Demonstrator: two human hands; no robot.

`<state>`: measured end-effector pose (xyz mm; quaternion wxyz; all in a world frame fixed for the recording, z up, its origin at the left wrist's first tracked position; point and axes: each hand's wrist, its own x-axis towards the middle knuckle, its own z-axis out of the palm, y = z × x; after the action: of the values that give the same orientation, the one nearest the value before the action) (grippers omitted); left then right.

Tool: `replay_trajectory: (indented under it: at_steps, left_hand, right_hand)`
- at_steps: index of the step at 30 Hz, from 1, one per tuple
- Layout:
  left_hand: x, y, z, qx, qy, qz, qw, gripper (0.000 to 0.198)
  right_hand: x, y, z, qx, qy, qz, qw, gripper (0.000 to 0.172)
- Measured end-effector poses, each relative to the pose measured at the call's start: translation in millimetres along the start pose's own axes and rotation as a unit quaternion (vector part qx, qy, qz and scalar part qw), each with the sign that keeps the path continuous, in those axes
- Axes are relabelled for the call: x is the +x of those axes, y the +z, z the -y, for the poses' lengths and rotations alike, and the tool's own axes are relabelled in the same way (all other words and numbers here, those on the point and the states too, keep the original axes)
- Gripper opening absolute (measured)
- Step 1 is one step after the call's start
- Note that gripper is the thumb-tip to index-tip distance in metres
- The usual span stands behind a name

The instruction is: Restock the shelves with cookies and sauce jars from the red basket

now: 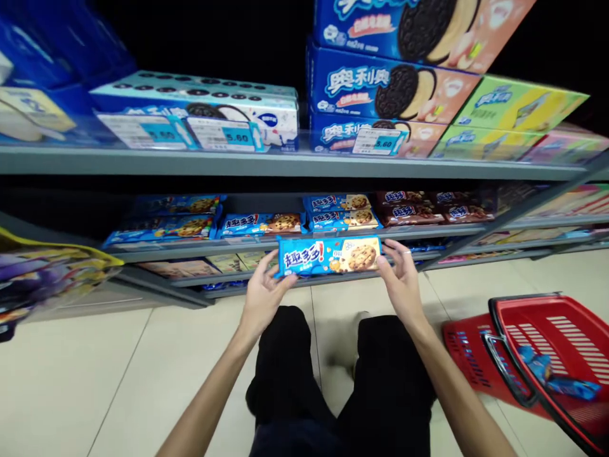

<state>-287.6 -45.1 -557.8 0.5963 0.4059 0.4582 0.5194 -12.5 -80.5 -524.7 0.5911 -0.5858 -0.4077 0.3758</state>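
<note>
Between my two hands is a blue pack of cookies (328,255), level and with its printed front facing up. My left hand (266,289) grips its left end, thumb near the lower corner and fingers behind. My right hand (399,276) pinches the right end, thumb on the front; a ring shows on one finger. Just beyond the pack, similar blue cookie packs (261,223) lie in rows on a low shelf, with brown cookie packs (413,214) to their right.
A red shopping basket (469,349) with blue packets (571,386) inside stands on the floor at my right. The upper shelf edge (285,164) juts out above, bearing stacked blue cookie boxes (352,89). Yellow-edged bags (57,270) stick out at the left.
</note>
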Motion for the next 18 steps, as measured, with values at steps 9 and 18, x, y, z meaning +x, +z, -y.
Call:
replay_trajectory:
  at_steps: [9,18]
  left_hand:
    - [142.0,59.4,-51.6,0.366,0.258,0.021,0.894,0.043]
    - [206.0,67.3,-2.4,0.561,0.199,0.017,0.804,0.036]
  right_hand:
    - [174.6,-8.4,3.4,-0.15,-0.164,0.074,0.972,0.064]
    - [213.6,-0.4,-37.7,-0.555,-0.238,0.052,0.795,0.047]
